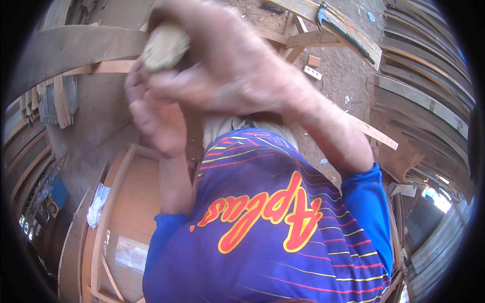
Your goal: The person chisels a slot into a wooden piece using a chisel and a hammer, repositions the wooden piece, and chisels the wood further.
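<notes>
My right hand (pixel 222 70) reaches across from the right, blurred by motion, its fingers wrapped round a pale beige chunk (pixel 165 48) with a rough, rounded end. Whether the chunk is wood or part of a tool cannot be made out. Just below it is my left hand (pixel 159 118), fingers curled up close against the right hand; what they grip is hidden. Beside both hands a long, wide wooden plank (pixel 76 50) runs in from the left, its near end partly behind the right hand.
A claw hammer (pixel 343 33) lies on a board (pixel 303 10) at the far right. A white power strip (pixel 312 72) and a small reddish block (pixel 313 61) are on the dirt floor. Planks (pixel 429 101) are stacked along the right. A wooden frame (pixel 101 242) stands at lower left.
</notes>
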Demonstrator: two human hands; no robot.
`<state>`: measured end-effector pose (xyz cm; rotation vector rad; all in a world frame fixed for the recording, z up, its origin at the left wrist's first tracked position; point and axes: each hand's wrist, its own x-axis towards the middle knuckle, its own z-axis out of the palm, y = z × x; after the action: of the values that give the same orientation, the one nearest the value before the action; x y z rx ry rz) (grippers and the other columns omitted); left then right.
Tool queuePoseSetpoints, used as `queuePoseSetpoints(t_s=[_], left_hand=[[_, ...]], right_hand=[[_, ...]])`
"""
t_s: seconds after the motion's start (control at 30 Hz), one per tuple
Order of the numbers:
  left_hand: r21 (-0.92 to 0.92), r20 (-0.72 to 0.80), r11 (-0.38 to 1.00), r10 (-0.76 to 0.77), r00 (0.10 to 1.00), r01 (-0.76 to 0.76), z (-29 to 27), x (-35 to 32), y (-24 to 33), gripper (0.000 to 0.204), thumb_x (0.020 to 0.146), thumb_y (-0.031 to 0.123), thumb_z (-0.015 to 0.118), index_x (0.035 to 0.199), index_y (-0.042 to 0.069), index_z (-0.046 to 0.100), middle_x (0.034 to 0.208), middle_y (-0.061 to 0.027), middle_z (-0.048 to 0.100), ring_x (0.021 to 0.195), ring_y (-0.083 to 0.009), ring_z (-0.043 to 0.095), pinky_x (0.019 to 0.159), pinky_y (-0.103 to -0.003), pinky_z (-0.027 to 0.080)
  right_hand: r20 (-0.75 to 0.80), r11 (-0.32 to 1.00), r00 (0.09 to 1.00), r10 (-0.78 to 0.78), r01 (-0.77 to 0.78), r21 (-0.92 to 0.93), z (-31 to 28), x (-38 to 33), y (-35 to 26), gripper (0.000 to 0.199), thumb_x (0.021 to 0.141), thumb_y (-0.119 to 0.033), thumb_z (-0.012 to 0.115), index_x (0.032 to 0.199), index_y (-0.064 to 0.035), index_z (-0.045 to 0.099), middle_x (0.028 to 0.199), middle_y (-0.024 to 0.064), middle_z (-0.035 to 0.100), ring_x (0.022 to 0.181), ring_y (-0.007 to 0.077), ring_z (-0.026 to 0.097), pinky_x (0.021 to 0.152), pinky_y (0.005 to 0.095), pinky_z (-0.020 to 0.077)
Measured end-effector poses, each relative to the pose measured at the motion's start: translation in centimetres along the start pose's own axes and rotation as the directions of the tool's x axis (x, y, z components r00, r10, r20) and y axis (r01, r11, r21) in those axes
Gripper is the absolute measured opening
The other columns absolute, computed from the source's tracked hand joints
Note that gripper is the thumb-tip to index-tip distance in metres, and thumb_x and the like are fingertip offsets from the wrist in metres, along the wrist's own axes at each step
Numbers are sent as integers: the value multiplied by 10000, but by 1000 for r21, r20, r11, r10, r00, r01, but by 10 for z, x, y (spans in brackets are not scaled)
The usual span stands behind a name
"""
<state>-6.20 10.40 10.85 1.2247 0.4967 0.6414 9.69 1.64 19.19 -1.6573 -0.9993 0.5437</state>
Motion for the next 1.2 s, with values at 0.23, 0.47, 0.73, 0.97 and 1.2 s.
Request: queuePoseSetpoints(t_s=[0.23, 0.47, 0.73, 0.97, 1.2], left_hand=[[85, 80, 996, 29, 996, -36, -16, 27, 31, 899, 1026, 626, 442, 1564, -78, 288, 1596, -272, 342, 1497, -399, 357, 1245, -548, 280], [357, 238, 925, -227, 944, 132, -35, 42, -5, 581, 1052, 265, 569, 1476, -92, 398, 1528, -295, 460, 1457, -346, 426, 1235, -463, 305], [215, 294, 964, -216, 931, 156, -16, 56, -11, 424, 1049, 224, 549, 1403, 14, 444, 1499, -321, 493, 1392, -353, 505, 1204, -511, 372], [208, 291, 977, -104, 951, 44, -1, 31, -38, 444, 1006, 244, 471, 1384, 27, 384, 1446, -298, 510, 1374, -345, 496, 1189, -497, 352], [68, 344, 991, -129, 930, 112, -19, 34, -49, 364, 993, 210, 488, 1307, 32, 440, 1433, -304, 537, 1341, -396, 541, 1179, -529, 382]], right_hand=[[58, 999, 998, 36, -35, -9, 60, 6, 40, 477, 827, -227, 790, 1066, 33, 470, 861, 258, 689, 872, 451, 712, 722, 520, 568], [-114, 989, 992, 47, -62, -132, 87, -19, 99, 335, 871, -196, 722, 1048, -4, 513, 917, 219, 690, 902, 414, 716, 731, 515, 576], [-194, 979, 980, 43, -80, -188, 86, -16, 92, 201, 912, -119, 659, 1042, -13, 548, 873, 171, 728, 862, 350, 761, 656, 461, 606], [-134, 971, 980, 148, -169, -168, 69, -43, 93, 256, 910, -136, 687, 1111, -36, 562, 901, 153, 737, 893, 348, 753, 707, 452, 604], [-32, 936, 986, 165, -166, -309, 72, -71, 120, 445, 804, -183, 820, 1161, -54, 587, 966, 151, 721, 960, 345, 736, 791, 457, 596]])
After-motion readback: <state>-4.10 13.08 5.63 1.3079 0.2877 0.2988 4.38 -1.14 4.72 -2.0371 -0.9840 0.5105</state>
